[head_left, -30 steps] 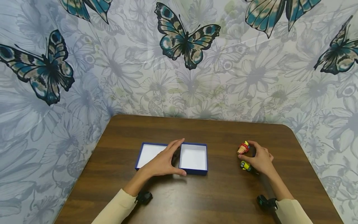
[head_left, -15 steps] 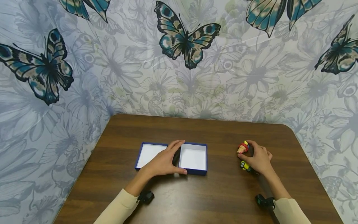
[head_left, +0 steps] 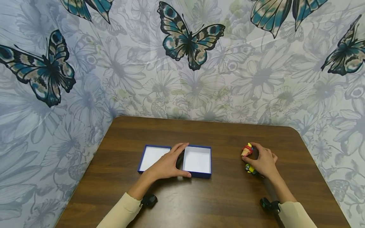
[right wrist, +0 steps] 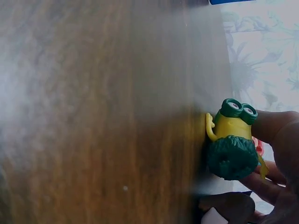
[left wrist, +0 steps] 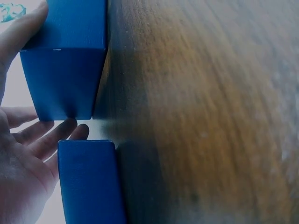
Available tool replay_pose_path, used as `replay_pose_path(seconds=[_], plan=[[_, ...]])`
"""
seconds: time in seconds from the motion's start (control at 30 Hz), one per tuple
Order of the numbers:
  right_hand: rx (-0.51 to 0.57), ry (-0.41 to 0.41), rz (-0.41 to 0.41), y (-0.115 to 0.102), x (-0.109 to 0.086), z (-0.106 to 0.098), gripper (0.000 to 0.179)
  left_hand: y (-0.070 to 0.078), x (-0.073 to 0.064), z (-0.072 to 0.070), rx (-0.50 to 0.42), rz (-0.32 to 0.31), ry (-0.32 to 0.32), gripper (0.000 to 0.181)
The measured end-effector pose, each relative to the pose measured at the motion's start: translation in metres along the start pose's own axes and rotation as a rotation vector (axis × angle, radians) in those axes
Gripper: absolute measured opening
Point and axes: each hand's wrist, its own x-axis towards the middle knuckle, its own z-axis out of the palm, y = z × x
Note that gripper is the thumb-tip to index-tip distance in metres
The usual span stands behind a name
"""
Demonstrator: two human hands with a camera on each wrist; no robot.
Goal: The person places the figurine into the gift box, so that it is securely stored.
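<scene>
My left hand [head_left: 163,163] spans the left side of a shallow blue box [head_left: 197,160] with a white inside, thumb at its front wall and fingers towards its back. In the left wrist view the thumb lies along the blue wall [left wrist: 70,79], and the other fingers show in the gap beside the lid. My right hand [head_left: 263,160] pinches a small red and beige toy figure [head_left: 246,150] with a yellow top between thumb and forefinger. Just under that thumb stands a yellow toy figure [right wrist: 233,128] with green goggles and a green skirt. The red figure is mostly hidden behind it in the right wrist view.
A blue-rimmed white lid [head_left: 152,156] lies left of the box, partly under my left hand. Near the right fingers in the right wrist view is a dark brown rounded thing [right wrist: 231,205]. The wooden table [head_left: 225,196] ends at a butterfly-printed backdrop [head_left: 242,91].
The right hand and the red toy figure have shifted slightly left. The left hand moved a hair to the right early on, then stayed at the box.
</scene>
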Motion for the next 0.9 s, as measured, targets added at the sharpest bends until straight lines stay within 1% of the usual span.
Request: replay_pose_path(seconds=[0.23, 0.5, 0.9], plan=[[0.022, 0.070, -0.071, -0.0006, -0.0005, 0.0016, 0.076, -0.0013, 0.0005, 0.0010, 0.006, 0.005, -0.002, 0.126], [0.084, 0.156, -0.124, -0.0027, -0.0008, 0.0023, 0.074, -0.0020, 0.0009, 0.0001, 0.003, 0.014, 0.001, 0.125], [0.164, 0.207, -0.170, -0.0073, 0.0001, 0.0090, 0.072, -0.0038, 0.0008, 0.0013, 0.008, 0.018, -0.005, 0.125]])
